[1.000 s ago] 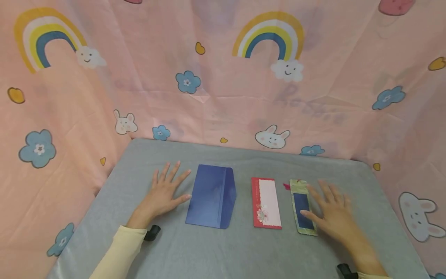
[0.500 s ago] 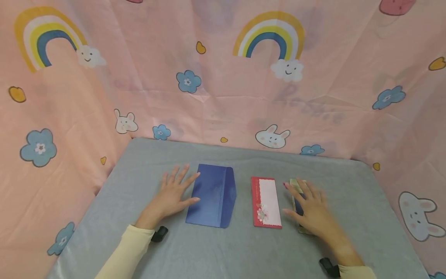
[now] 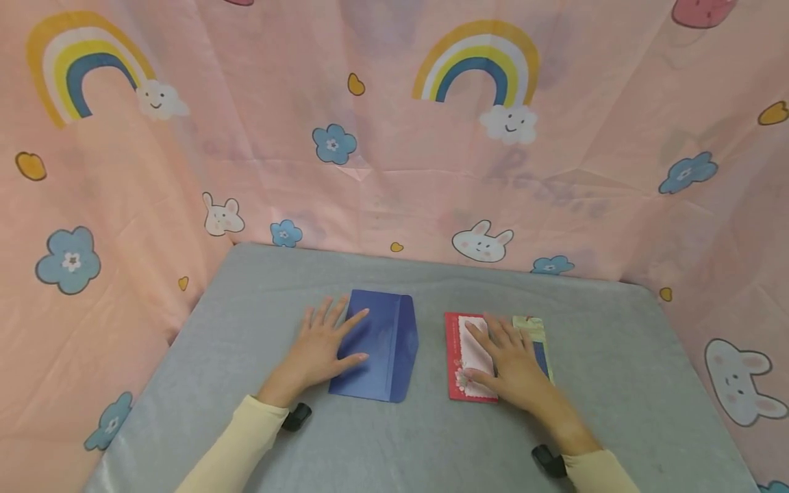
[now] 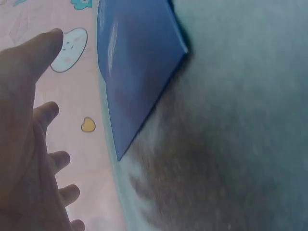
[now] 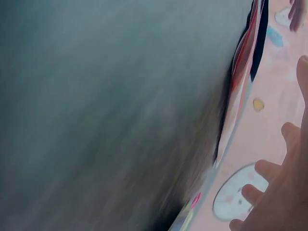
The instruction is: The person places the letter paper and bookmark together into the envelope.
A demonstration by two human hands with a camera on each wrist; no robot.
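A blue envelope [image 3: 381, 346] with its flap to the right lies on the table. Over its left part my left hand [image 3: 316, 350] is held with fingers spread, gripping nothing. In the left wrist view that hand [image 4: 21, 134] is apart from the envelope [image 4: 137, 62]. My right hand [image 3: 516, 364], fingers also spread, hovers above the right part of a flat red card [image 3: 476, 352] with a white panel and flowers. It partly hides a green-edged slip with a blue middle [image 3: 541, 352]. In the right wrist view the red card [image 5: 243, 65] is seen nearly edge-on.
A grey cloth covers the table [image 3: 394, 452]. Behind and at both sides hangs a pink curtain [image 3: 394, 192] printed with rainbows, rabbits and flowers. Each wrist carries a small black camera, such as the left one [image 3: 298, 416].
My right hand has moved left from the green-edged slip to above the red card. My left hand has shifted right, now over the envelope's left part. The flat things have stayed put.
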